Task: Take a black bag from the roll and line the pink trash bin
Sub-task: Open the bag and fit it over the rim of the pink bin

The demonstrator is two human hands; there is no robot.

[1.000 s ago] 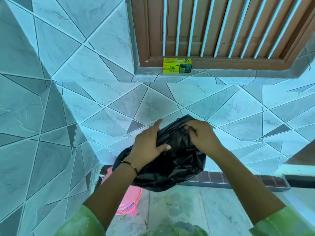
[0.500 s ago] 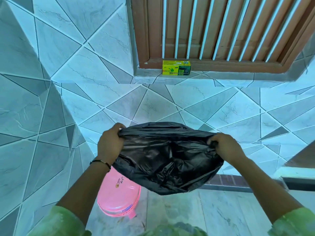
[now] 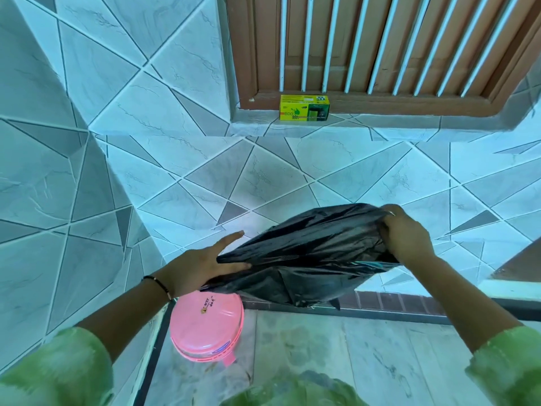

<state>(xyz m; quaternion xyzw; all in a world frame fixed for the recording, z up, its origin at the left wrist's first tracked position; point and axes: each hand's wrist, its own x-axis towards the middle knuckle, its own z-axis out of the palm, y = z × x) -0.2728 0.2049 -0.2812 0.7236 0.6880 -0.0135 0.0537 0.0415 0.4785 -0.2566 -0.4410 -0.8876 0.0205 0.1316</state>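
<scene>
I hold a crumpled black bag (image 3: 307, 259) in the air in front of a tiled wall. My right hand (image 3: 407, 238) is closed on its upper right edge. My left hand (image 3: 202, 265) has its fingers stretched out straight, and the bag's left edge lies between the thumb and the fingers. Below my left hand the pink trash bin (image 3: 205, 326) stands on the floor in the corner, with its lid down. The bag hangs above and to the right of the bin without touching it. A yellow-green box of bin bags (image 3: 304, 108) sits on the window ledge.
Tiled walls (image 3: 87, 186) close in the left side and the back. A brown wooden window with white bars (image 3: 380, 45) is above the ledge. A dark tiled step (image 3: 395, 303) runs along the wall's foot, and pale floor (image 3: 336, 347) lies right of the bin.
The bag, stretched wide between both fists half a second ago, now slants up to the right. My left hand has dropped and straightened its fingers, and my right hand has risen.
</scene>
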